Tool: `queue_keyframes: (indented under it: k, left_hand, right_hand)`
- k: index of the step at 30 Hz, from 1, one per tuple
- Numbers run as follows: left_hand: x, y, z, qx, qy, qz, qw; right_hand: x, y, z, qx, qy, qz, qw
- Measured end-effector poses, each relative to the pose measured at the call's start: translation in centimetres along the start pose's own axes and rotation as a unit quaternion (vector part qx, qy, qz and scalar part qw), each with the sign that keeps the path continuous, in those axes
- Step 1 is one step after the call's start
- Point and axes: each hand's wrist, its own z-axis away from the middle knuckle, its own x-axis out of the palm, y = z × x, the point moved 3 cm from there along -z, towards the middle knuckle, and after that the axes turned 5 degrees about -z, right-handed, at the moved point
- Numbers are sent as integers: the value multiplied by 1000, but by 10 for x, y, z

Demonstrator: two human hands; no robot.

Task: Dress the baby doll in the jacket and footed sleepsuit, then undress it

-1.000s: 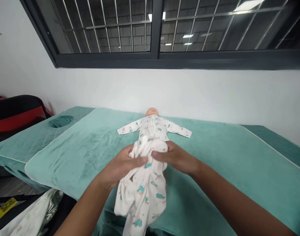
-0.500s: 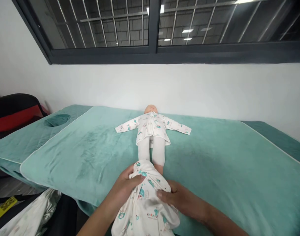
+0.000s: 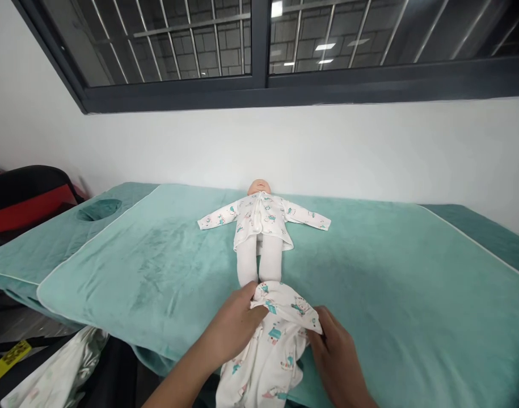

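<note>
A baby doll [image 3: 270, 258] lies on its back on the green bed, head toward the wall and arms stretched out sideways. It wears a white printed long-sleeved top [image 3: 261, 218], and its legs are white. Just at the doll's feet, I hold white printed baby pants [image 3: 274, 337] between both hands. My left hand [image 3: 237, 323] pinches the gathered upper edge beside the doll's foot. With thumb and fingers, my right hand [image 3: 336, 351] grips the right corner of that edge. The cloth and my left hand hide the doll's feet; the lower part of the pants hangs toward me.
The green bed cover [image 3: 391, 283] spreads to both sides, with a round hole [image 3: 100, 209] at the left end. A black and red object [image 3: 29, 198] stands at far left. Below it lie a pale cloth [image 3: 57, 368] and a yellow label [image 3: 8, 362]. A barred window [image 3: 259, 90] is above.
The pants' upper edge has shifted right and been drawn out sideways. My right hand has moved right and turned more upright; my left hand has moved slightly right, covering the doll's feet.
</note>
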Motion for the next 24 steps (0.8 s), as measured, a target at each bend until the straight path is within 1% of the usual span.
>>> queue_keyframes:
  k: [2, 3, 5, 7, 9, 11, 13, 15, 17, 20, 22, 24]
  left_hand:
    - [3, 3, -2, -3, 3, -39, 999]
    - [4, 4, -3, -5, 15, -65, 998]
    - [6, 3, -5, -10, 46, -123, 991]
    - [8, 2, -6, -12, 52, -161, 986]
    - [9, 5, -7, -11, 28, -157, 987]
    - [8, 10, -8, -7, 5, -123, 992]
    - [4, 15, -10, -1, -6, -97, 995]
    - [-1, 19, -15, 2, -9, -97, 995]
    - [-7, 19, -22, -1, 1, -120, 993]
    - [-17, 17, -36, -12, 44, -160, 986]
    - [-22, 17, -47, -13, 73, -171, 982]
    - [-25, 19, -57, -3, 92, -165, 982]
  right_hand:
    - [3, 1, 2, 16, 14, -21, 1000]
    - [5, 0, 2, 34, 11, -47, 998]
    - [10, -4, -1, 71, -2, -122, 990]
    - [15, -9, -5, 104, -10, -205, 973]
    - [19, -12, -9, 139, -13, -275, 951]
    - [23, -12, -14, 174, -21, -332, 927]
    - [28, -11, -19, 191, -38, -370, 908]
    - [31, -9, -26, 184, -47, -378, 906]
    - [33, -9, -36, 154, -43, -357, 920]
    - [34, -9, -53, 94, -31, -325, 941]
    - [35, -8, -63, 77, -31, -330, 940]
    - [37, -6, -72, 78, -32, -345, 935]
